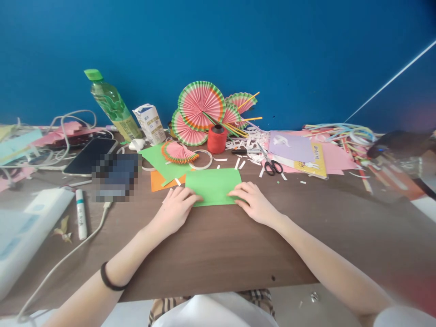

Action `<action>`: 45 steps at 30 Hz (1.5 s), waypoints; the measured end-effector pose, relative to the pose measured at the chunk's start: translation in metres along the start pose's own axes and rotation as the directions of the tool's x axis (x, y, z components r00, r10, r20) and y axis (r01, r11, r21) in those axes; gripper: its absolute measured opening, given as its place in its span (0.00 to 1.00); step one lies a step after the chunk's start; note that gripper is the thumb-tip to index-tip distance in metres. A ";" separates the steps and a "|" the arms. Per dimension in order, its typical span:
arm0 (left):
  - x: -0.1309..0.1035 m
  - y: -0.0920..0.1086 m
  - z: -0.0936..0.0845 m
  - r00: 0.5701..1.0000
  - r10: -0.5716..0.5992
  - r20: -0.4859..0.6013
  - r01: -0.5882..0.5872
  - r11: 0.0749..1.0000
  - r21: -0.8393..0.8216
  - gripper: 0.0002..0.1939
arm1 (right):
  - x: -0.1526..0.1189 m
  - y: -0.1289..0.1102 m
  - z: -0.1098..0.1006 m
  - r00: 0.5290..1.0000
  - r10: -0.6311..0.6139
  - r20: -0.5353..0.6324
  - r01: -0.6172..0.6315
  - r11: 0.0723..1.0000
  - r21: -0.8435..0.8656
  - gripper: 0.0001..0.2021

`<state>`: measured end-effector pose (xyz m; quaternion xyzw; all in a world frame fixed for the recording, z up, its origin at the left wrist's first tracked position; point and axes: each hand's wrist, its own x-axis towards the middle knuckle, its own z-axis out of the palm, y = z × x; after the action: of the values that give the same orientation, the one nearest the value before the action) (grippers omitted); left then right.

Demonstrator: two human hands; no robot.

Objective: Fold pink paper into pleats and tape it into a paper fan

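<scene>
A green sheet of paper (214, 185) lies on the brown table in front of me, with a narrow crease or fold along its near edge. My left hand (177, 206) grips its lower left corner, fingers bent round the edge. At the lower right corner my right hand (254, 202) holds the same sheet between thumb and fingers. Just behind the sheet are a roll of white tape (208, 167) and a small pleated pink fan (179, 152) on more green paper (158, 159) and an orange piece (157, 181).
Round pleated fans (201, 105) and a red thread spool (217, 140) stand by the blue wall. Scissors (272, 166) lie at centre right, near paper scraps. On the left are a bottle (114, 106), a carton (150, 123), phones (91, 156), a marker (81, 215) and cables.
</scene>
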<state>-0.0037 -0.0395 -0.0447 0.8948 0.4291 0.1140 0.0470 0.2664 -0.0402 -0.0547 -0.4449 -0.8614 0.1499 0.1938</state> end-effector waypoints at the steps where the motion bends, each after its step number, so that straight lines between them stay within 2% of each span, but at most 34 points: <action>1: 0.000 0.001 0.001 0.998 0.054 0.013 -0.054 0.998 0.013 0.23 | 0.000 0.000 0.000 0.997 -0.065 0.034 0.066 0.998 -0.022 0.18; 4: 0.000 0.003 0.003 0.987 0.148 0.056 -0.151 0.987 0.056 0.35 | 0.001 -0.002 0.002 0.976 -0.176 0.126 0.187 0.979 -0.078 0.29; 8: 0.002 0.006 0.004 0.980 0.182 0.075 -0.188 0.977 0.095 0.38 | 0.002 -0.003 0.004 0.970 -0.179 0.163 0.200 0.972 -0.126 0.30; 15: 0.002 0.008 0.001 0.994 0.109 0.002 -0.109 0.993 0.049 0.30 | 0.001 -0.002 0.004 0.984 -0.161 0.078 0.166 0.984 -0.061 0.26; 18: 0.000 0.002 -0.001 0.996 0.094 -0.011 -0.094 0.995 -0.023 0.27 | -0.002 0.004 0.003 0.984 -0.176 0.009 0.175 0.984 0.033 0.23; 22: -0.005 -0.008 -0.005 0.991 0.131 -0.034 -0.134 0.980 -0.146 0.22 | -0.007 0.010 0.000 0.981 -0.184 -0.055 0.189 0.973 0.130 0.22; 29: -0.008 -0.011 -0.014 0.996 0.062 -0.068 -0.079 0.956 -0.283 0.13 | -0.013 0.018 -0.004 0.987 -0.100 -0.128 0.131 0.956 0.263 0.15; 34: -0.005 -0.010 -0.013 0.999 0.021 -0.036 -0.029 0.968 -0.249 0.07 | -0.012 0.013 -0.008 0.994 -0.056 -0.097 0.081 0.955 0.286 0.08; 37: -0.004 -0.011 -0.010 0.999 -0.002 -0.036 -0.005 0.982 -0.188 0.07 | -0.010 0.010 -0.008 0.998 0.008 -0.060 0.009 0.964 0.266 0.02; 41: -0.003 -0.011 -0.008 0.999 -0.038 -0.037 0.033 0.992 -0.124 0.08 | -0.007 0.009 -0.005 0.995 0.089 -0.047 -0.075 0.966 0.249 0.06; 45: -0.002 -0.010 -0.010 0.998 -0.044 -0.036 0.039 0.993 -0.112 0.09 | -0.007 0.009 -0.004 0.995 0.095 -0.039 -0.083 0.967 0.241 0.08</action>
<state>-0.0151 -0.0349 -0.0370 0.8794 0.4414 0.1538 0.0908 0.2782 -0.0403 -0.0567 -0.4604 -0.8111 0.2496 0.2607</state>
